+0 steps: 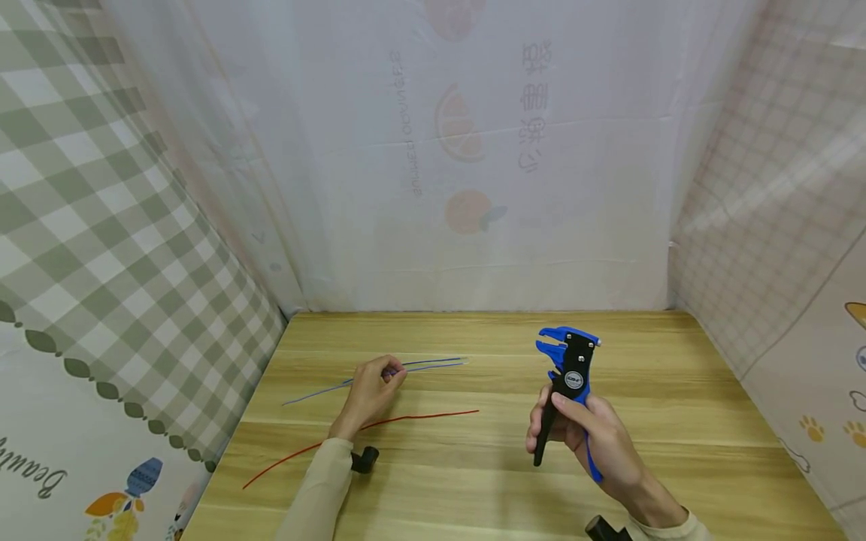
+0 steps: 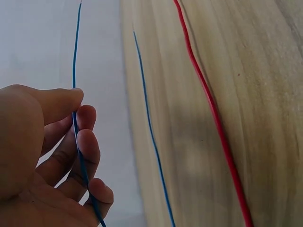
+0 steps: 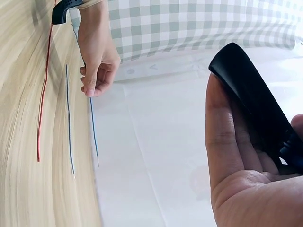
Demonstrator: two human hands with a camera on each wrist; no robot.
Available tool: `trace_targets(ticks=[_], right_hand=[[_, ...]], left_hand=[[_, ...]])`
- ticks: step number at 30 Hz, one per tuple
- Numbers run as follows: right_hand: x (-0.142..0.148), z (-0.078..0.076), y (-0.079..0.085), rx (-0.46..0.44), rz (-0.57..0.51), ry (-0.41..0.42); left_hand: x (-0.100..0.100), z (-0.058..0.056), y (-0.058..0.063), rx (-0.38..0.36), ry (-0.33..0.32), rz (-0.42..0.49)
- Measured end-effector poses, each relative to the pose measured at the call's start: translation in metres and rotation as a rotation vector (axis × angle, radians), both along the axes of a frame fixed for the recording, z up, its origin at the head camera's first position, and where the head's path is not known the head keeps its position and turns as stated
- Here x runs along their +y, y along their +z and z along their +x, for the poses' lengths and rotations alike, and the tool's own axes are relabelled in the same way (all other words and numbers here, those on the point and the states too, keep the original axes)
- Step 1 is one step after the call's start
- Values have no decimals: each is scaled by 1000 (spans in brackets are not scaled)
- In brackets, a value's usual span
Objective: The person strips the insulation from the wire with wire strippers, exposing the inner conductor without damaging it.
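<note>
Between thumb and fingertips, my left hand [image 1: 370,391] pinches a thin blue wire [image 2: 75,52], which runs on down across the other fingers. In the right wrist view, that wire's end looks pale and bare. A second blue wire [image 2: 151,127] lies on the table close by, its tip also pale. A longer red wire [image 1: 433,415] stretches over the wood, passing behind the left wrist in the head view. On the right, my right hand [image 1: 605,443] grips a blue and black wire stripper [image 1: 573,382] by its handles, held upright with its jaws apart and nothing between them.
The wooden table [image 1: 460,488] has a white printed curtain [image 1: 352,248] along its back edge. Green checked cloth [image 1: 101,210] hangs at the left, and a patterned cloth [image 1: 764,225] hangs at the right. A black wrist camera [image 1: 365,459] sits on the left sleeve.
</note>
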State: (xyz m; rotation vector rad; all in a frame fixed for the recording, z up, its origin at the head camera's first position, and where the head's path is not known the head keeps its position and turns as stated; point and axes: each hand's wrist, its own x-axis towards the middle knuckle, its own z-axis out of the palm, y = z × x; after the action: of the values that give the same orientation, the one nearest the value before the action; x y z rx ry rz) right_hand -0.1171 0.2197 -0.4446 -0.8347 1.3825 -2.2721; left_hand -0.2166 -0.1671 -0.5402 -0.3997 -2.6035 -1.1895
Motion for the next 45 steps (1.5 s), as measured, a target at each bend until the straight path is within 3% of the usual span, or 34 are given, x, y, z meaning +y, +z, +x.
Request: trace_targets(ticks=[4,11,16,19,20,24,26,27,32,35,45], right_hand=[[-1,1,4,-7,19,-22],[0,1,5,-37,57,-64],[0,1,4,-30,57,-74],[1,0,3,-12,43,-73],[1,0,3,-12,41,-78],[2,0,1,-15,50,-117],[2,-1,0,-5,43,-125],[3,-1,-1,2,36,-124],[4,-1,-2,22,1,-101],[4,-1,-2,24,4,-100],[4,-2,0,16,10,-109]], left_hand=[[-3,-6,-13,37,-28,27],[3,-9,-13,-99,35,-6],[6,-10,-17,-121,38,-15],[6,-11,-21,-92,23,-14],[2,-16,-30,-53,-1,2],[-1,-19,-38,-1,-35,34],[-5,-24,-50,25,-53,43],[-3,-24,-49,3,-36,33],[-9,-40,-80,9,-11,-4],[-9,-40,-78,9,-12,-11],[-11,-50,-91,-126,62,-76]])
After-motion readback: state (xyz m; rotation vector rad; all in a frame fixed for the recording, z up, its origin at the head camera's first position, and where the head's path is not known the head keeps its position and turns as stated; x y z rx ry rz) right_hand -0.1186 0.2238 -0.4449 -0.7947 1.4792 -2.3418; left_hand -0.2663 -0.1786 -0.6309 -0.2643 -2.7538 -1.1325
